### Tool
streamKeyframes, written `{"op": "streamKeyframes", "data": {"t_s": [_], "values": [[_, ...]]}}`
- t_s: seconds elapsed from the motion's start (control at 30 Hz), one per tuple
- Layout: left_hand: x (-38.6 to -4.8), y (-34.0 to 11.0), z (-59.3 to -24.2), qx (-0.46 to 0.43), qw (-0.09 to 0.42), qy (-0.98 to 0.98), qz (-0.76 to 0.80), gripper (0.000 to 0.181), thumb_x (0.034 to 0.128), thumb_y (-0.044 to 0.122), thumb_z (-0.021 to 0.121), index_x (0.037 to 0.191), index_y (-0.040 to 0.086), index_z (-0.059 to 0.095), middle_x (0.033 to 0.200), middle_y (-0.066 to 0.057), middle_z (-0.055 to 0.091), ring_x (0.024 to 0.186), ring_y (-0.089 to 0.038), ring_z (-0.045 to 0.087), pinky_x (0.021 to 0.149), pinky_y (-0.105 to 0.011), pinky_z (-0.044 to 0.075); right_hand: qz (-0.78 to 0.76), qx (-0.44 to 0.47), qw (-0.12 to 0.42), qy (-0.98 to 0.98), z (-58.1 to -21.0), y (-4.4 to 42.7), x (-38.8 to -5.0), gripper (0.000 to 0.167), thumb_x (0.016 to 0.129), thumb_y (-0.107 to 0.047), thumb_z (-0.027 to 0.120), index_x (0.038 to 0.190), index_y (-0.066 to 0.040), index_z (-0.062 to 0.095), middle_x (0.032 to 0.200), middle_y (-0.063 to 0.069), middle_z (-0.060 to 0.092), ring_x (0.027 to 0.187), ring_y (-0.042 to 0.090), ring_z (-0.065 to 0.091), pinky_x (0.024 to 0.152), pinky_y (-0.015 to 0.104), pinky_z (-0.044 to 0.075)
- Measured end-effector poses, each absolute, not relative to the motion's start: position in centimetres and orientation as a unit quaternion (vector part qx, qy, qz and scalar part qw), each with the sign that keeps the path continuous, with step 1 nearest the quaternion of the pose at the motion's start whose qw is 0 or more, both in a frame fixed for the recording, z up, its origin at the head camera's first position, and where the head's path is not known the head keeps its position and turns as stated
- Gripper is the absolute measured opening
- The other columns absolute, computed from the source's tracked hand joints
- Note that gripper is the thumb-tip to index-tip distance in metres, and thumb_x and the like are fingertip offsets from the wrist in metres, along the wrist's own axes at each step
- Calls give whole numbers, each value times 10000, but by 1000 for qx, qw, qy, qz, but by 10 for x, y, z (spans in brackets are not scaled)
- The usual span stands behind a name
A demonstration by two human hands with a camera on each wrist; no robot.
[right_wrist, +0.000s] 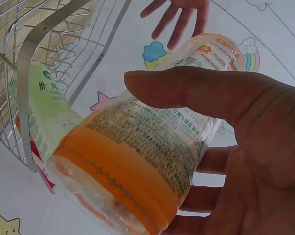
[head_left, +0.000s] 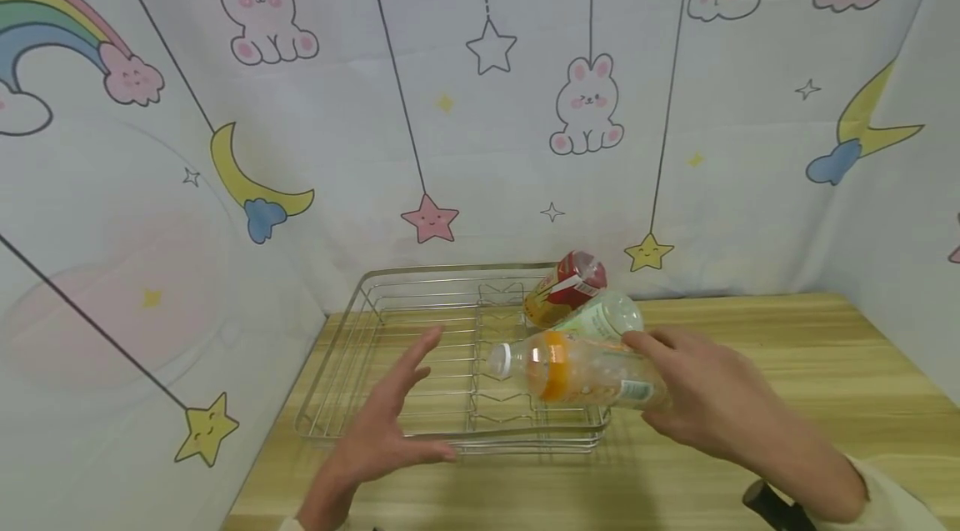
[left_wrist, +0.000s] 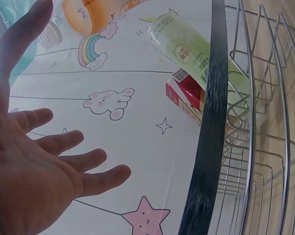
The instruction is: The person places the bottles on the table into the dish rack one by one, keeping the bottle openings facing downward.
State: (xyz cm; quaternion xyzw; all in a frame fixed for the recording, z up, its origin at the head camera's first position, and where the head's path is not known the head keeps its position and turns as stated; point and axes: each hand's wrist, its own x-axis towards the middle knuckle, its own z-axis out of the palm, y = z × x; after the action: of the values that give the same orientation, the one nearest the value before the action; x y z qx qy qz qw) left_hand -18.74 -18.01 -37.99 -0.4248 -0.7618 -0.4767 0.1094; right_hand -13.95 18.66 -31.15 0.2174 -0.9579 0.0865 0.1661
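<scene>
My right hand (head_left: 705, 389) grips a clear plastic bottle (head_left: 592, 377) with an orange label band, near its base. The bottle lies roughly level above the wire rack (head_left: 465, 434), its white cap (head_left: 500, 359) pointing left. In the right wrist view, the thumb (right_wrist: 159, 88) lies across the printed label. My left hand (head_left: 375, 431) is at the rack's front edge, palm towards the bottle, fingers spread and holding nothing. Behind the held bottle, a pale green bottle (head_left: 613, 313) and a red-labelled bottle (head_left: 567, 288) lean at a tilt in the rack's right side.
The metal rack has raised sides and a row of zigzag wire dividers (head_left: 480, 381). It stands on a wood-grain table (head_left: 765, 348). A cartoon-printed cloth (head_left: 337, 147) surrounds the back and sides. A black object (head_left: 768, 502) shows beside the right wrist.
</scene>
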Motion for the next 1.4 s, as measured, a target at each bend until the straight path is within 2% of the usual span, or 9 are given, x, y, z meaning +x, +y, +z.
{"op": "streamKeyframes", "data": {"t_s": [0.23,0.47,0.67,0.83,1.07,1.23,1.4], "values": [[-187,-164,-378,-440,98,-726,-519,1159,631,122,941,1533,-44,233,1601,-150,255,1441,-295,290,1071,-434,414,49,228,191,-954,-312,177,-141,658,568,-198,891,1169,-148,629,1030,49,648,882,278,641,552,416,527],[-185,-152,-378,-429,89,-709,-552,1162,587,-94,897,1541,-20,237,1595,-138,271,1413,-268,347,1016,-452,468,26,236,211,-948,-313,168,-142,602,567,-135,847,1117,-149,603,960,26,619,868,288,627,503,406,502],[-183,-145,-378,-415,88,-705,-568,1105,613,-76,892,1530,-9,278,1581,-126,307,1380,-355,385,977,-461,495,16,242,234,-941,-314,160,-141,528,585,-62,772,1075,-138,591,964,45,625,922,307,624,539,442,516],[-182,-141,-379,-401,110,-712,-566,1024,636,-48,889,1505,15,353,1549,-109,374,1320,-396,439,936,-463,516,7,250,243,-937,-317,153,-141,480,604,-34,740,1048,-126,584,971,59,631,897,293,614,526,428,505],[-182,-135,-381,-408,114,-691,-586,824,660,-83,865,1386,-54,478,1475,-239,428,1307,-338,478,899,-462,543,-12,255,256,-932,-320,149,-142,476,607,-30,717,1054,-115,576,973,78,621,890,307,610,507,418,508],[-183,-131,-380,-420,114,-678,-592,733,673,-130,838,1332,-70,523,1468,-234,435,1342,-318,444,881,-459,550,-10,258,268,-928,-321,147,-142,495,603,-24,709,1072,-110,576,965,82,630,904,324,618,524,445,523],[-184,-128,-380,-438,128,-662,-594,707,669,-158,821,1315,-34,560,1433,-191,489,1341,-312,444,894,-393,551,-15,257,274,-926,-321,146,-143,513,599,-36,724,1087,-107,585,954,83,630,891,322,620,524,436,524]]}}
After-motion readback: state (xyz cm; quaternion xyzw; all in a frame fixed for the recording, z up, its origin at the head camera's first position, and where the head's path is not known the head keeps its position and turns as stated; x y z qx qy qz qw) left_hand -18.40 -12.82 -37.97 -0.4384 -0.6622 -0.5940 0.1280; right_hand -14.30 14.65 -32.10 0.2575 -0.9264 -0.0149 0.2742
